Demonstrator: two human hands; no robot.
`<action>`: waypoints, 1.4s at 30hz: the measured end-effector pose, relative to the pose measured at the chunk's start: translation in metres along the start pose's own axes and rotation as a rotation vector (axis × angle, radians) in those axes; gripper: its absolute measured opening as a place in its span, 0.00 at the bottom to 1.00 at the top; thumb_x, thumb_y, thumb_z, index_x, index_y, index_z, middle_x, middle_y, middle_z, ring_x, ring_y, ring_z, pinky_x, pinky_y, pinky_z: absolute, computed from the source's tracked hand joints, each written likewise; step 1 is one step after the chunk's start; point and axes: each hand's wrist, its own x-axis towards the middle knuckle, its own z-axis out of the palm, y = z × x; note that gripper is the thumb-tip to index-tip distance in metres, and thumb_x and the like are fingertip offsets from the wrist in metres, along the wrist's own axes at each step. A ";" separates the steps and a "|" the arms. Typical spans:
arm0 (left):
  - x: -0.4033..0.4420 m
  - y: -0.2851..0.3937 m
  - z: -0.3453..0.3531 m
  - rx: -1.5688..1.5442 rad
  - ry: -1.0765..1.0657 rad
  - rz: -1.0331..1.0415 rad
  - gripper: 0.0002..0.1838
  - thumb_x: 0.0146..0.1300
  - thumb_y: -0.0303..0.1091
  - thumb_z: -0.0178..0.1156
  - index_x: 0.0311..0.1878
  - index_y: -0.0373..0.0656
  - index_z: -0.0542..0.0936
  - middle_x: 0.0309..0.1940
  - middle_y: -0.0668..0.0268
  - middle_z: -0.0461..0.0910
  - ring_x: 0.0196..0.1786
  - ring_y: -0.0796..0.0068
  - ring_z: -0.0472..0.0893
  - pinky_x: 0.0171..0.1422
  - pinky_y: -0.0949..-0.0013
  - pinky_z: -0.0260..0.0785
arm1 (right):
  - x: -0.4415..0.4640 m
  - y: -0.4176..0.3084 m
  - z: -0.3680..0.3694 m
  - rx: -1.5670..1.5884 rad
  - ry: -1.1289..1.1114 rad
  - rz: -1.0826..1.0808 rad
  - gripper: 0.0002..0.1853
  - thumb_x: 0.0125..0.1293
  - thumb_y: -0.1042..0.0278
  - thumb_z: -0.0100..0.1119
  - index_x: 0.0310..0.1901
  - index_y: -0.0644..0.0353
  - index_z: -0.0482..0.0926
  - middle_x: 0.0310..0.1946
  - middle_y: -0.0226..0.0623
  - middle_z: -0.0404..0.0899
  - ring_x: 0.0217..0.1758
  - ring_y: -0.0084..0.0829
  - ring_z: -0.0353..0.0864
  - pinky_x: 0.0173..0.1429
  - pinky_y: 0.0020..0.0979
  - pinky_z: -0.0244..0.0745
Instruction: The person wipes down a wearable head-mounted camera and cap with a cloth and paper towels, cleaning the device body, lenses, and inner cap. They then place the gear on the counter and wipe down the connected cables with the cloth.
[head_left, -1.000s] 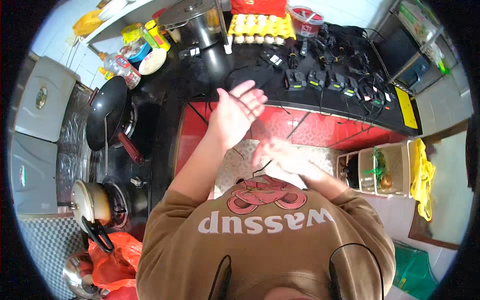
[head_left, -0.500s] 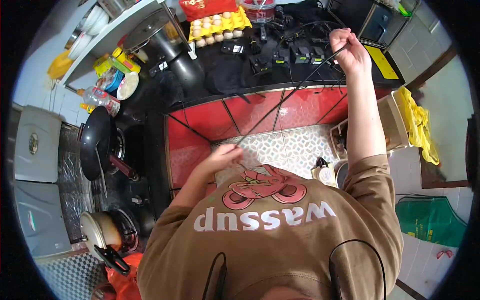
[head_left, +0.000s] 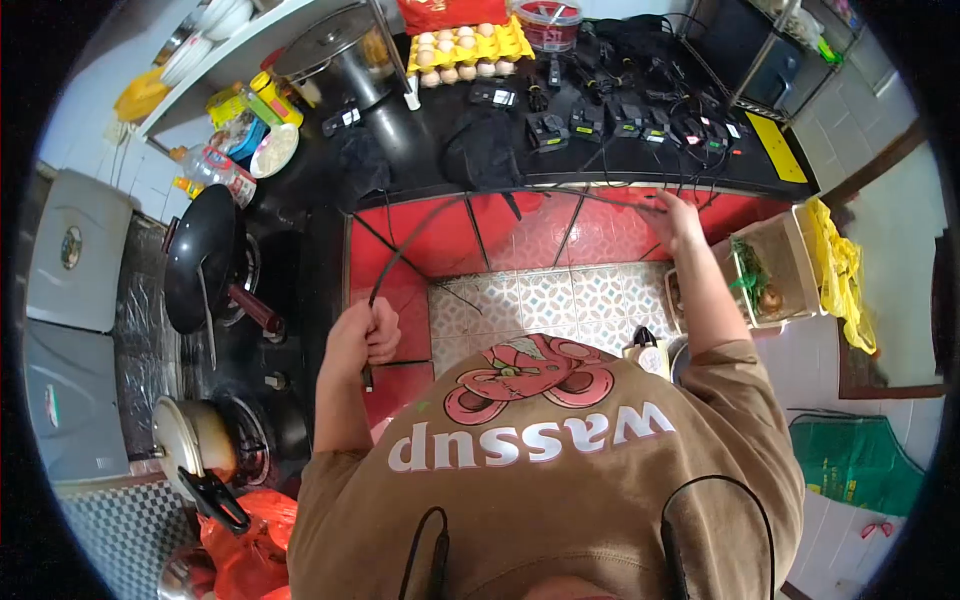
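My left hand (head_left: pixel 365 338) is closed in a fist round a thin black cable (head_left: pixel 398 252), and a short end sticks out below it. From there the cable arcs up and right, across the red cabinet fronts, to my right hand (head_left: pixel 678 222). The fingertips of my right hand are bent round the cable near the counter's front edge, slightly blurred. Beyond them on the black counter (head_left: pixel 420 135) lie several black devices (head_left: pixel 587 122) with coiled cables (head_left: pixel 600 80) and dark cloth-like items (head_left: pixel 483 150).
A wok (head_left: pixel 208 255) and a lidded pot (head_left: pixel 195 440) are on the stove at left. Eggs in a yellow tray (head_left: pixel 513 42), a steel pot (head_left: pixel 350 60) and a red-lidded tub (head_left: pixel 548 25) stand at the back. A bin rack (head_left: pixel 795 265) is at right.
Both hands first came apart, with the cable stretched diagonally between them. Since then my right hand has come down and my left has moved left and down; the cable now bows in an arc.
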 end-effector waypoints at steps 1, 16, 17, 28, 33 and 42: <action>-0.005 0.009 0.005 -0.158 -0.174 0.030 0.22 0.74 0.49 0.46 0.24 0.46 0.65 0.13 0.77 0.57 0.13 0.86 0.55 0.15 0.76 0.43 | -0.026 0.003 0.027 -0.042 0.124 -0.051 0.27 0.69 0.63 0.55 0.61 0.71 0.59 0.60 0.51 0.63 0.62 0.51 0.66 0.66 0.51 0.66; 0.123 0.074 0.133 -0.579 -0.577 0.325 0.08 0.75 0.39 0.44 0.40 0.48 0.67 0.26 0.71 0.70 0.29 0.78 0.75 0.26 0.78 0.61 | -0.136 0.090 0.103 -1.273 -0.594 0.121 0.30 0.72 0.43 0.45 0.53 0.68 0.78 0.56 0.56 0.74 0.64 0.48 0.68 0.69 0.46 0.58; 0.130 0.069 0.132 -0.429 -0.477 0.360 0.06 0.75 0.37 0.45 0.41 0.48 0.68 0.27 0.70 0.71 0.30 0.77 0.76 0.27 0.77 0.62 | -0.141 0.092 0.099 -1.385 -0.606 -0.094 0.29 0.72 0.44 0.45 0.50 0.68 0.79 0.52 0.56 0.76 0.61 0.50 0.71 0.66 0.47 0.62; 0.179 -0.013 0.125 1.550 -0.281 0.638 0.10 0.73 0.34 0.46 0.43 0.36 0.72 0.29 0.59 0.79 0.28 0.62 0.79 0.31 0.62 0.70 | -0.163 0.042 0.115 -1.643 -0.806 -0.264 0.18 0.68 0.53 0.52 0.37 0.64 0.79 0.35 0.49 0.82 0.39 0.51 0.83 0.41 0.48 0.76; 0.166 0.013 0.110 0.988 -0.479 -0.091 0.13 0.71 0.37 0.51 0.39 0.35 0.74 0.21 0.63 0.77 0.20 0.65 0.75 0.25 0.65 0.64 | -0.154 -0.036 0.089 -1.335 -0.494 -0.896 0.06 0.57 0.70 0.64 0.34 0.59 0.78 0.31 0.44 0.81 0.36 0.48 0.81 0.39 0.44 0.76; 0.140 0.074 0.150 -0.185 -1.101 0.018 0.21 0.66 0.48 0.58 0.25 0.41 0.75 0.16 0.70 0.71 0.12 0.76 0.64 0.17 0.71 0.53 | -0.052 0.032 0.136 -0.532 -0.111 -0.935 0.17 0.57 0.72 0.66 0.46 0.62 0.73 0.30 0.40 0.79 0.35 0.39 0.78 0.45 0.36 0.73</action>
